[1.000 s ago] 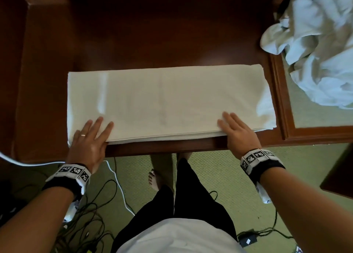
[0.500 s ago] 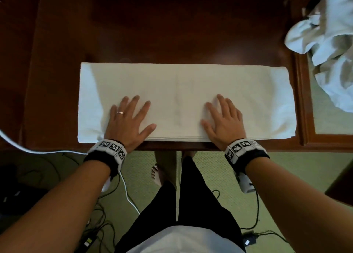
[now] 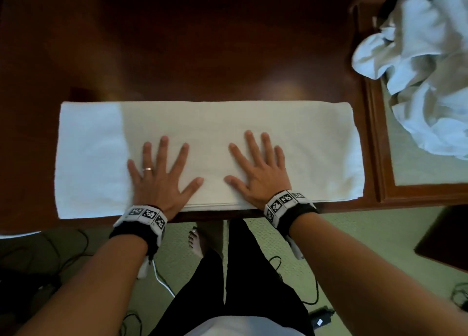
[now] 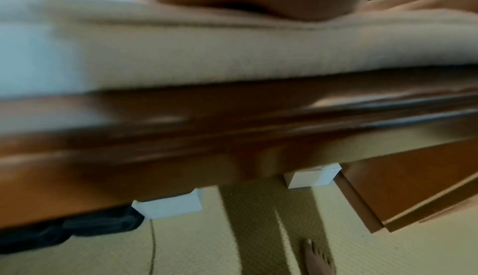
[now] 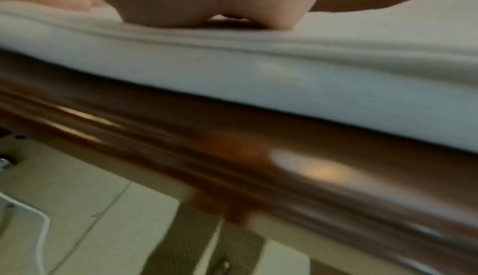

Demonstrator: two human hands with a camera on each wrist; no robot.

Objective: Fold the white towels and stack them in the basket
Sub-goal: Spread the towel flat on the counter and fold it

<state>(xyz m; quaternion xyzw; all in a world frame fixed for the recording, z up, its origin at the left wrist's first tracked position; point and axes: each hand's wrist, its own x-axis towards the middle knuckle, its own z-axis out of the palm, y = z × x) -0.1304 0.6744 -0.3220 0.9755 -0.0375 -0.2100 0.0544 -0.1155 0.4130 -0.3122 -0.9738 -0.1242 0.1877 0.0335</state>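
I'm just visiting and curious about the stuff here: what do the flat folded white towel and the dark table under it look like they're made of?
The flat folded white towel looks like soft woven cotton with a matte, faintly ribbed surface; stacked layers show along its near edge. The dark reddish-brown table looks like polished wood, or possibly veneer: it is glossy, with soft light reflections and a moulded front edge.

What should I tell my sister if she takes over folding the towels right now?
Left hand: flat, fingers spread, pressing the folded towel.
Right hand: the same, beside it.
The towel lies as a long strip along the near edge of the wooden table.
Unfolded towels sit heaped at the far right.
Done: lengthwise folds.
Left: fold it shorter, put it in the basket (not in view), then the heap.
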